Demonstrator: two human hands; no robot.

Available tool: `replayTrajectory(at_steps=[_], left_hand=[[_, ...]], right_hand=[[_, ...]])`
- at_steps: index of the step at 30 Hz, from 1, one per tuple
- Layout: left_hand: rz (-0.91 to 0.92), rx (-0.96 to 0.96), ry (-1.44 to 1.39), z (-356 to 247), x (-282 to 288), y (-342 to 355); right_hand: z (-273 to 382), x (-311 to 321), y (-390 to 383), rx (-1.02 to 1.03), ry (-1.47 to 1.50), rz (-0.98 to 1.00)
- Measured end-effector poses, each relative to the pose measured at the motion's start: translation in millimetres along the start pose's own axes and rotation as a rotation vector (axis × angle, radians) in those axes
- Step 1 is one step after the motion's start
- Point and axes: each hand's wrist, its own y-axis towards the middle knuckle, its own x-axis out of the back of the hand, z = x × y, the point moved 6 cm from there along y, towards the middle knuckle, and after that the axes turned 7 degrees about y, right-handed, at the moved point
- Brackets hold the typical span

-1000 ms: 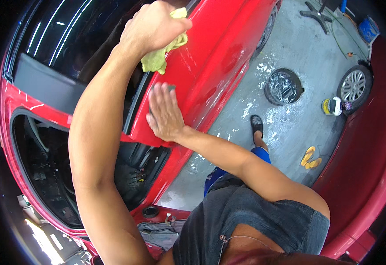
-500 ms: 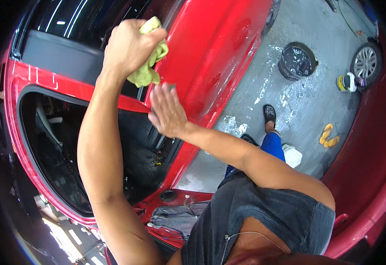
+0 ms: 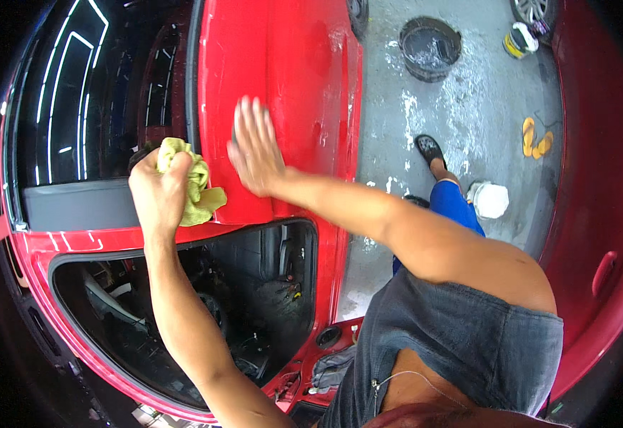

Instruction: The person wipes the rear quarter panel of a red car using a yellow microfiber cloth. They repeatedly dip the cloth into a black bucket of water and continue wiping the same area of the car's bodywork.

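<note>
My left hand (image 3: 158,192) is closed around a crumpled yellow-green cloth (image 3: 196,191). It is at the corner where the dark glass (image 3: 111,93) of a red car meets a red body panel (image 3: 304,93), just above the frame of a window opening (image 3: 183,246). Part of the cloth hangs over the panel's lower edge. My right hand (image 3: 256,153) is flat with fingers stretched out, over the red panel to the right of the cloth. It is slightly blurred, and I cannot tell whether the palm touches the paint. Nothing shows in it.
On the wet grey floor (image 3: 390,128) stand a black bucket (image 3: 429,53) of dark liquid, a white container (image 3: 489,200) by my leg and a yellow-and-black tub (image 3: 519,41). Yellow flip-flops (image 3: 537,139) lie farther right. A second red car (image 3: 596,178) borders the right side.
My view has turned, so the car and floor sit differently in it. The left hand and cloth appear lower and farther left, at the glass corner. The right hand's fingers now reach above the cloth.
</note>
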Motion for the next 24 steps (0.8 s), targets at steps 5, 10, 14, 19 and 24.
replayTrajectory(at_steps=[5,10,14,19,24], left_hand=[[0.027,0.008,-0.054,-5,-6,5],[-0.048,0.03,-0.013,3,-3,16],[-0.057,0.016,-0.104,0,4,13],[-0.098,0.013,-0.206,-13,9,14],[-0.093,-0.021,-0.15,-4,7,15]], right_hand=[[-36,12,35,-0.16,0.141,-0.221],[34,-22,-121,0.133,0.072,0.371],[18,6,-10,0.224,-0.069,0.113],[-5,22,98,0.147,-0.074,-0.164],[75,-20,-88,0.178,0.04,0.385]])
